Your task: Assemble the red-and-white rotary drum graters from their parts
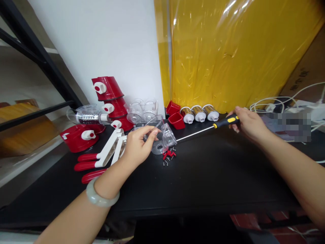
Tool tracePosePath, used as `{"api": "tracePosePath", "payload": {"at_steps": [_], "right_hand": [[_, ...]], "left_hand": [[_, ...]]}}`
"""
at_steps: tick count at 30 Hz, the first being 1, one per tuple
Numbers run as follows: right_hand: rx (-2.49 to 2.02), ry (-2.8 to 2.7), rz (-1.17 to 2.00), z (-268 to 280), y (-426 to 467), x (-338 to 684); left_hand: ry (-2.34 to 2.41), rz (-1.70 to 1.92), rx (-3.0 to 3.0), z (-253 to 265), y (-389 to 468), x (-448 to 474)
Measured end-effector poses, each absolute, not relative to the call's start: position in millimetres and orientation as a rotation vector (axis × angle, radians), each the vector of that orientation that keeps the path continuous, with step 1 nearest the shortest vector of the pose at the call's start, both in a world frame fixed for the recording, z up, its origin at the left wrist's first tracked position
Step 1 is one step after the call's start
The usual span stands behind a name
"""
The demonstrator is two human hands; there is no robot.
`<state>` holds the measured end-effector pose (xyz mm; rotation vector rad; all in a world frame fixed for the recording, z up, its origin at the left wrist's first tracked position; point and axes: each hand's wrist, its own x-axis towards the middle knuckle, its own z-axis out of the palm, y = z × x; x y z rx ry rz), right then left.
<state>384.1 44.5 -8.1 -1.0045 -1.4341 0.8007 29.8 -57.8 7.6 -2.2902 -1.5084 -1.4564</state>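
Note:
My left hand (141,143) is closed on a clear plastic housing (169,135), thumb and fingers gripping its rim. In my right hand (245,123) is a long screwdriver (227,121) with a black and yellow handle. Its shaft points left, and the tip meets or nearly meets the right side of the clear housing; I cannot tell if it touches a screw. Just below the housing, small red plastic pieces (167,155) and several screws (167,163) lie loose on the black table (203,179).
Stacked red bases (111,98) with white knobs stand at the back left, near another red base (78,139). White handles with red grips (88,165) lie in front. Grater drums (199,113) and red pushers (177,121) line the back. White cables (279,100) lie at right.

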Motion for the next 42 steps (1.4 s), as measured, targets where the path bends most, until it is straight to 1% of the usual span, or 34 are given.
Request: {"api": "tracePosePath", "payload": {"at_steps": [14,19,21,24,29,30,34,36,39,42], "right_hand": [[-0.968,-1.418,0.857,-6.8,45.3,385.2],[-0.890,-1.334,1.146,-2.5,44.8,386.9],[-0.874,-1.309,1.211,-1.2,44.5,387.7],[-0.891,-1.281,1.167,-1.1,43.9,387.3],[-0.963,-1.391,0.957,-4.6,44.1,387.4],[-0.970,-1.401,0.966,-5.0,44.5,388.3],[-0.868,-1.328,1.174,-3.8,44.7,391.7],[-0.869,-1.335,1.163,-2.4,43.6,391.5],[-0.973,-1.404,1.057,-1.5,42.4,390.2],[-0.958,-1.370,1.132,-1.7,42.8,390.6]], "left_hand": [[-1.524,-1.475,-2.289,8.0,-57.5,30.1],[-1.485,-1.428,-2.289,6.0,-56.3,28.8],[-1.492,-1.437,-2.286,5.5,-56.0,28.2],[-1.491,-1.447,-2.280,5.5,-55.8,27.7],[-1.485,-1.447,-2.284,6.7,-55.8,28.6],[-1.481,-1.442,-2.284,6.8,-55.9,28.8],[-1.468,-1.422,-2.281,6.8,-56.5,29.3],[-1.471,-1.423,-2.278,6.9,-56.9,29.1],[-1.466,-1.423,-2.278,6.8,-56.7,28.5],[-1.457,-1.405,-2.278,6.1,-55.8,27.7]]}}
